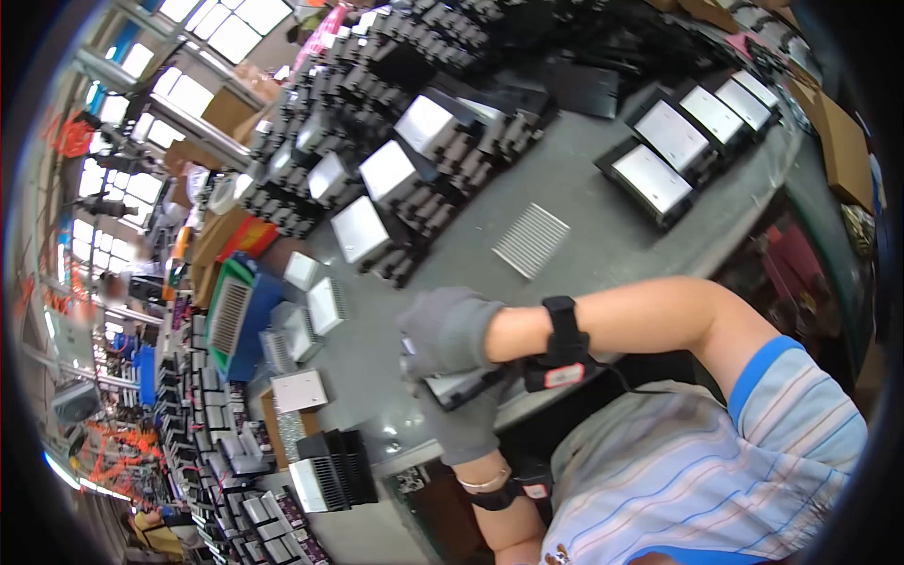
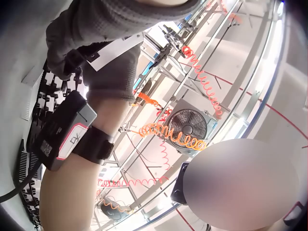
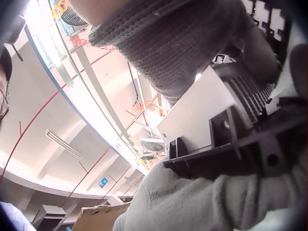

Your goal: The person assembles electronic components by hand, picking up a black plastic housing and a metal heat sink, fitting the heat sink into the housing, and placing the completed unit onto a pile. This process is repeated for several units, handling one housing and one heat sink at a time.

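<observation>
Both hands wear grey knit gloves and come together near the table's front edge. Between them is a silver heat sink (image 1: pixel 454 382) with a black plastic bracket along one side. The right wrist view shows the heat sink's flat face (image 3: pixel 195 113), its dark fins and the bracket (image 3: pixel 204 161) with upright tabs. From below, my left hand (image 1: pixel 471 426) grips the bracket side. My right hand (image 1: pixel 443 330) holds the piece from above, its fingers bent over the fin end. The gloves hide much of the piece in the head view.
A loose finned plate (image 1: pixel 532 241) lies on the grey table (image 1: pixel 584 247). Silver pieces on black parts (image 1: pixel 650 179) stand in a row at the right. Stacks of black parts (image 1: pixel 424 169) fill the back. A blue bin (image 1: pixel 252 325) and loose heat sinks (image 1: pixel 326 306) are at the left.
</observation>
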`<state>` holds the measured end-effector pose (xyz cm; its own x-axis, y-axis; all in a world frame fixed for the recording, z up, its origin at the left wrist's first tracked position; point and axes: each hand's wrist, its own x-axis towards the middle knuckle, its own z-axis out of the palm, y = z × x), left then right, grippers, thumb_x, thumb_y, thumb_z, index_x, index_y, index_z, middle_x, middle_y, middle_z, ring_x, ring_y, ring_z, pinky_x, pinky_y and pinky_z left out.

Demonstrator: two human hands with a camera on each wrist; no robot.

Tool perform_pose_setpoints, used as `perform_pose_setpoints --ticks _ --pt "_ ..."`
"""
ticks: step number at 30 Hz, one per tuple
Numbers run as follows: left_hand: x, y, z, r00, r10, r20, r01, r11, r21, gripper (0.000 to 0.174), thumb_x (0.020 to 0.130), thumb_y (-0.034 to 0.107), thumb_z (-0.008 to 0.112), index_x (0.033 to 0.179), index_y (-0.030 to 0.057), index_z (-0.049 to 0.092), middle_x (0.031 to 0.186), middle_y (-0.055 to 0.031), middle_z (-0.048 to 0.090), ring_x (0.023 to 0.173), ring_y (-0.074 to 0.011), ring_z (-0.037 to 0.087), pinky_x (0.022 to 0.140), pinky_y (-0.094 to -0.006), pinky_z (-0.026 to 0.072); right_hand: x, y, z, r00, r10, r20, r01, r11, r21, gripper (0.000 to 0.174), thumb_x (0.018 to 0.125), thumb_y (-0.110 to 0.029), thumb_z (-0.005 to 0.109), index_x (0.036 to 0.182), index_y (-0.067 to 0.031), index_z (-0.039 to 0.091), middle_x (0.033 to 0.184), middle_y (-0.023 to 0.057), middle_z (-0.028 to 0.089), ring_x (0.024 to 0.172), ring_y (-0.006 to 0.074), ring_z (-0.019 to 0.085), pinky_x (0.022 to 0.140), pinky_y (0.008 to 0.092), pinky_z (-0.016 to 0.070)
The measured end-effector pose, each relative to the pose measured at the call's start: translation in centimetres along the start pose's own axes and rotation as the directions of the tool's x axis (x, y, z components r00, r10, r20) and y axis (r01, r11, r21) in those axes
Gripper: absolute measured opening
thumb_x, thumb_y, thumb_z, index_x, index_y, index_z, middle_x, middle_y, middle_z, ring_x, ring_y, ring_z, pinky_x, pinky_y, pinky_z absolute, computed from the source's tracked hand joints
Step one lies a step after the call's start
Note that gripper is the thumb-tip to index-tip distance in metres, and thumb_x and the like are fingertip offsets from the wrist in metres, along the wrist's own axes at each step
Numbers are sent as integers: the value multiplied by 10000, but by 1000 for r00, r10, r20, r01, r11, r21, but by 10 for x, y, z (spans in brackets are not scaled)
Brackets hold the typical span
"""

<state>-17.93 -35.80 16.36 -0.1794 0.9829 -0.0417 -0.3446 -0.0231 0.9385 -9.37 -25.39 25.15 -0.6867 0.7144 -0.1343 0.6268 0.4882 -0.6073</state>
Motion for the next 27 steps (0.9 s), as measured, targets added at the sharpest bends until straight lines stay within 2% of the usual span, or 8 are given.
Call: perform_pose_setpoints --ticks 2,4,5,8,11,16,19,27 --pt "-2 9 2 994 -106 -24 86 897 -433 667 830 406 590 1317 61 292 1286 -93 476 1174 -223 471 1006 -382 382 4 -6 -2 998 -16 57 16 1000 -12 449 722 -435 639 987 -72 630 955 206 620 869 361 630 757 436 506" --pt "-6 6 -11 980 195 29 -186 867 463 577 908 408 470 1328 75 258 1286 -121 458 1179 -230 459 993 -423 393 8 -14 1 997 -33 64 35 999 -34 466 731 -442 633 1020 -77 615 988 208 605 878 366 625 756 442 505" --pt "-5 12 -8 978 208 26 -196 863 465 577 908 408 470 1328 75 258 1286 -121 458 1179 -230 459 993 -423 393 11 -18 3 995 -41 87 44 999 -32 475 739 -444 628 1046 -83 599 1002 201 587 882 366 620 756 442 503" --pt "-7 24 -8 969 -173 -178 27 787 -617 573 901 511 429 1298 103 360 1277 -130 455 1166 -267 463 982 -452 396 9 -30 7 994 -65 86 67 997 -22 477 748 -425 626 1066 -71 586 1037 188 567 895 360 615 762 442 501" --pt "-9 23 -20 957 -76 -278 -105 808 -580 583 898 527 424 1296 103 386 1273 -130 460 1175 -271 453 997 -440 383 -3 -32 16 991 -133 27 132 991 37 444 748 -363 658 1053 -52 571 1068 173 526 885 356 605 741 437 501" --pt "-27 37 -18 898 362 -249 -377 926 -11 888 807 717 389 1354 22 309 1350 -150 398 1229 -286 414 1023 -420 357 -32 -37 27 683 -333 -650 615 743 265 705 617 -213 783 1220 -36 463 1023 173 520 893 343 568 735 399 482" --pt "-37 35 -18 906 338 -254 -337 940 49 994 760 774 381 1369 -4 274 1384 -177 349 1270 -293 366 1035 -413 337 -49 -37 28 825 -312 -472 474 836 277 777 634 -244 775 1272 7 410 1059 178 523 892 345 572 728 387 479" --pt "-40 6 -40 907 350 -233 -381 919 -104 972 760 778 364 1401 57 250 1404 -145 329 1305 -297 318 1066 -408 302 -60 -31 22 715 -433 -549 635 730 252 792 630 -246 773 1293 -10 410 1022 169 551 852 340 585 687 359 493"
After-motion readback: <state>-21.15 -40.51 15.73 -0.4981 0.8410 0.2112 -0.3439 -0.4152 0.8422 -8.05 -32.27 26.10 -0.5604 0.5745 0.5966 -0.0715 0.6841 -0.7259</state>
